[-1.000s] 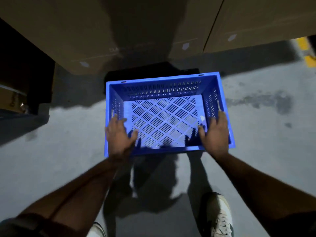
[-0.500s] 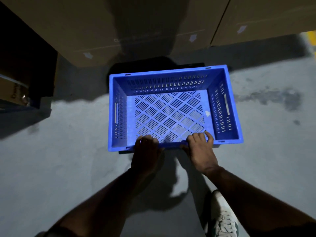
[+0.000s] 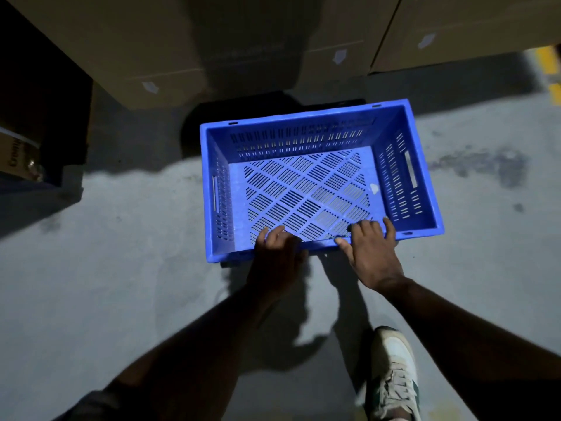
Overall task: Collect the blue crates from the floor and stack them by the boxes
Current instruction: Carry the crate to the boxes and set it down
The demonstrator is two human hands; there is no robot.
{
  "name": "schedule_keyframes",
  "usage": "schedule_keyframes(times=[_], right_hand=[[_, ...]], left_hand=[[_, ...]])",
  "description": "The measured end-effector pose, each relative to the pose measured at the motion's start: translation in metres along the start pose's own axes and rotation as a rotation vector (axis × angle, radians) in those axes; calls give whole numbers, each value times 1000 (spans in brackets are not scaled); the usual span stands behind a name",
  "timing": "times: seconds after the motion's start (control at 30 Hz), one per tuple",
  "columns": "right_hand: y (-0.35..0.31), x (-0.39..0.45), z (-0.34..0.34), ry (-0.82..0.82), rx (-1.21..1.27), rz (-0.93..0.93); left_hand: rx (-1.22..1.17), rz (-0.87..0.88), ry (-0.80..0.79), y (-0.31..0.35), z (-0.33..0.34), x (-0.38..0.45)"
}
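Note:
An empty blue crate point(image 3: 423, 208) with slotted walls and a lattice floor sits low in front of me, just short of the cardboard boxes point(image 3: 145, 50). A dark edge shows under its near left corner; I cannot tell whether that is another crate or shadow. My left hand point(image 3: 274, 253) curls its fingers over the crate's near rim. Beside it, my right hand point(image 3: 372, 252) lays its fingers over the same rim, thumb stretched along the outside.
Large cardboard boxes point(image 3: 455, 28) form a wall behind the crate. A dark gap and a smaller box point(image 3: 18, 153) lie at the left. Grey concrete floor point(image 3: 91, 284) spreads around, with a yellow line point(image 3: 549, 65) at the far right. My shoe point(image 3: 393, 375) is at the bottom.
One second ago my hands gripped the crate near its two side walls. They have moved inward onto the near rim, and the crate has settled closer to the boxes.

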State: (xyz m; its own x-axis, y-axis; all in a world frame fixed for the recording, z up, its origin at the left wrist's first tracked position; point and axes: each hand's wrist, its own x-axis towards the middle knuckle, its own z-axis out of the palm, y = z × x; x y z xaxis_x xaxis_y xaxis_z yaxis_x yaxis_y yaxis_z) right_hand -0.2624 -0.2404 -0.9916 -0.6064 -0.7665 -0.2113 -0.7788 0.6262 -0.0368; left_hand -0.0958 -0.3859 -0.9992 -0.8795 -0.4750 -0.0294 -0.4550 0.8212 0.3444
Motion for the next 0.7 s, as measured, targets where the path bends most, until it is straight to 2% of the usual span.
schedule_keyframes(times=[0.27, 0.4, 0.5, 0.57, 0.7], right_hand=[[-14, -1, 3, -60, 29, -31], [-13, 3, -13, -258, 82, -31], [-13, 2, -41, -413, 149, -7], [-15, -2, -70, -380, 185, 3], [-22, -16, -148, -285, 214, 0]], left_hand=[[129, -39, -119, 1, 3, 4], [106, -56, -242, -2, 2, 7], [103, -116, -359, -1, -25, 7], [70, -139, -431, 4, -58, 9], [17, -213, -425, 42, -139, 6]])
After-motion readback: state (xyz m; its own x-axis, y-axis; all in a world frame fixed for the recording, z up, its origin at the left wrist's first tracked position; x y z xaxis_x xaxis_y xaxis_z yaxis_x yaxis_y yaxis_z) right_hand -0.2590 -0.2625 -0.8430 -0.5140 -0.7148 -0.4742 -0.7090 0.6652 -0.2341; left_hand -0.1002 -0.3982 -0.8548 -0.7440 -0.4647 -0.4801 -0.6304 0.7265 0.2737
